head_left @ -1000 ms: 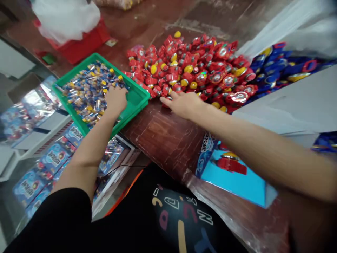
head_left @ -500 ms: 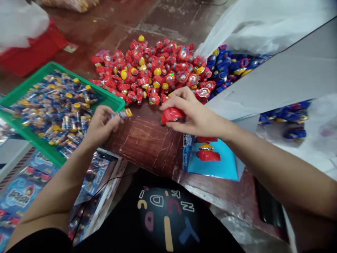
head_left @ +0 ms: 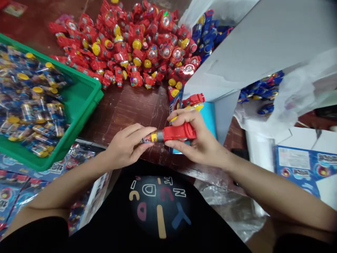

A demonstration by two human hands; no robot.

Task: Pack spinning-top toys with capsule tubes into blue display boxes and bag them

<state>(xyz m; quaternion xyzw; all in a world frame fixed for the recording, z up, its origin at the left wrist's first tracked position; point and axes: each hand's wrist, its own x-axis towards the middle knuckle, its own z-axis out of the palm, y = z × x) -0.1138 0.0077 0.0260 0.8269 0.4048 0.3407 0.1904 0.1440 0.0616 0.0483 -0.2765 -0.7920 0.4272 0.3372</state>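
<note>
My left hand [head_left: 130, 144] pinches a small clear tube [head_left: 149, 137] with a yellow end. My right hand [head_left: 196, 135] is wrapped round a red toy [head_left: 177, 132] whose grey end meets the tube's yellow end. Both are held level above the brown table, near its front edge. Behind my right hand stands a bright blue display box [head_left: 210, 117] with another red toy [head_left: 194, 99] in it. My fingers cover part of the tube and part of the toy.
A green tray [head_left: 88, 88] of similar tubes stands at the left. A large pile of red toys [head_left: 137, 45] lies at the back, with blue toys [head_left: 207, 35] beside it. A grey-white panel [head_left: 231, 52] slants across the right. Printed packages [head_left: 15, 189] lie lower left.
My hands have come together, bringing the tube's yellow end against the red toy, which now points left. The view has shifted, so the tray and pile appear closer and further left.
</note>
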